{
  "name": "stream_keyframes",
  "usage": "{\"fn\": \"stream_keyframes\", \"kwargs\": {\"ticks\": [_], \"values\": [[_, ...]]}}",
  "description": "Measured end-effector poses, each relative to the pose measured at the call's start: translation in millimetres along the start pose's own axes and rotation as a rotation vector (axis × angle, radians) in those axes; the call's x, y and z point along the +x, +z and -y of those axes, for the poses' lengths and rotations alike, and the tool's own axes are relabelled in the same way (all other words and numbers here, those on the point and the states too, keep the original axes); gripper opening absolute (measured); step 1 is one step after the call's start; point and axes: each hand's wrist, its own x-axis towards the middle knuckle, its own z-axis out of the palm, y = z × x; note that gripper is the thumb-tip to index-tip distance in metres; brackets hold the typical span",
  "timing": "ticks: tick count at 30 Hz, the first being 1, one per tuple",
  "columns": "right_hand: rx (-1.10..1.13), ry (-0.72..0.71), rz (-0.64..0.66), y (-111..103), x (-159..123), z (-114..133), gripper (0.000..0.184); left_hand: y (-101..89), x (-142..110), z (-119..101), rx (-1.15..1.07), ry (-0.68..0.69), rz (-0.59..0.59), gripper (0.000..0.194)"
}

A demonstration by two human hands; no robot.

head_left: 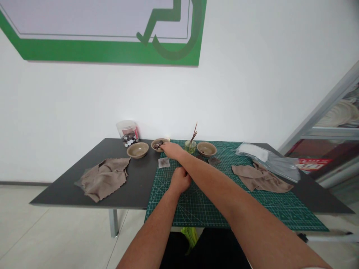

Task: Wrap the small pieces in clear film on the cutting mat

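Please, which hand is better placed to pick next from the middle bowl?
Probably the right hand: it is at the middle bowl, while the left hand is nearer the body, over the mat.

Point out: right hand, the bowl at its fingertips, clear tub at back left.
Right hand (172, 150): head view, middle of the back of the hand.
Bowl (155, 149): head view, front-left outer wall.
Clear tub (128, 133): head view, middle of its side.

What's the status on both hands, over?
Right hand at bowl of dark pieces, grip unclear. Left hand curled over mat, contents hidden. Right forearm crosses close to left hand; bowl access looks clear.
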Motion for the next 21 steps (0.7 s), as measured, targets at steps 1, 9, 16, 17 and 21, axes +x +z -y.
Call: {"fn": "stream_keyframes", "kwargs": {"ticks": [1,9,16,17,21], "values": [[-0.011,0.013,0.013,-0.9,-0.4,-0.6,0.031,-0.3,-0.4,-0.7,0.011,0.018,0.002,0.02],[-0.048,0.076,0.039,-4.2,-22.1,-11.3,0.033,-1.5,-4.9,-10.7,0.155,0.186,0.112,0.017],[-0.088,0.105,0.077,-12.6,-38.1,-12.8,0.031,-1.2,-3.9,-7.8,0.131,0.174,0.108,0.016],[-0.084,0.117,0.083,-14.4,-38.7,-12.0,0.031,-1.1,-3.8,-7.3,0.134,0.172,0.106,0.016],[-0.055,0.167,0.11,-19.7,-37.9,-9.6,0.031,-0.7,-3.9,-7.4,0.142,0.173,0.102,0.016]]}}
